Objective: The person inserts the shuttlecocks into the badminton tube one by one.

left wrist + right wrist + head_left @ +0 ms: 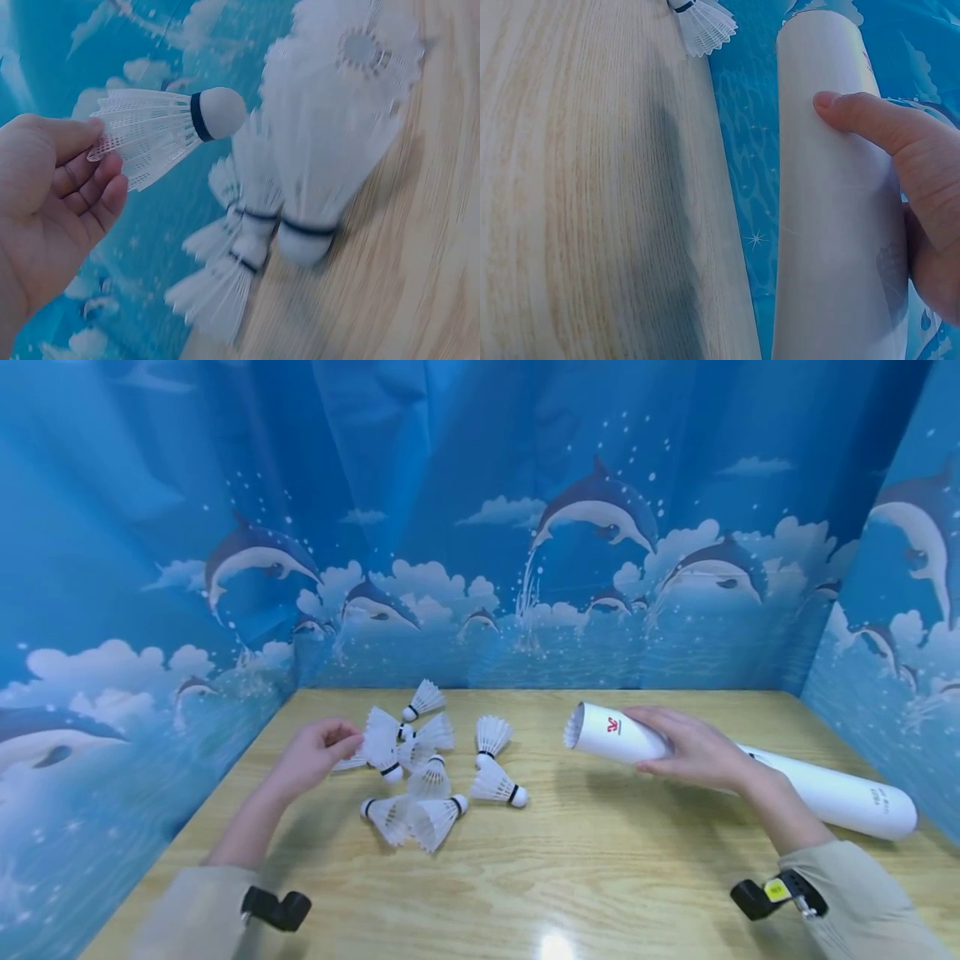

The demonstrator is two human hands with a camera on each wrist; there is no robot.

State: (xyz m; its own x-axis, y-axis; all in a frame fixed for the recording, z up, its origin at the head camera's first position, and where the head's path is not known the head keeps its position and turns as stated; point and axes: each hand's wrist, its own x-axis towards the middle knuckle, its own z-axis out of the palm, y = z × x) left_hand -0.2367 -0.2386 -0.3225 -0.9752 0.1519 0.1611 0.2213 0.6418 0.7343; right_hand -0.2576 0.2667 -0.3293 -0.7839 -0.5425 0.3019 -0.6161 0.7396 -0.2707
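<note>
Left hand (311, 756) pinches one shuttlecock (161, 127) by the feather skirt between thumb and fingers, cork end pointing away, held at the left edge of the pile (427, 777) on the table (600, 877). Right hand (693, 747) is curled around the white tube (825, 789), which points its open end at the pile, well apart from it.

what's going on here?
A person works at a wooden table. The left hand pinches one white shuttlecock by its feathers, lifted beside the pile of shuttlecocks. The right hand grips a white shuttlecock tube, its open end turned toward the pile, its far end resting on the table.
</note>
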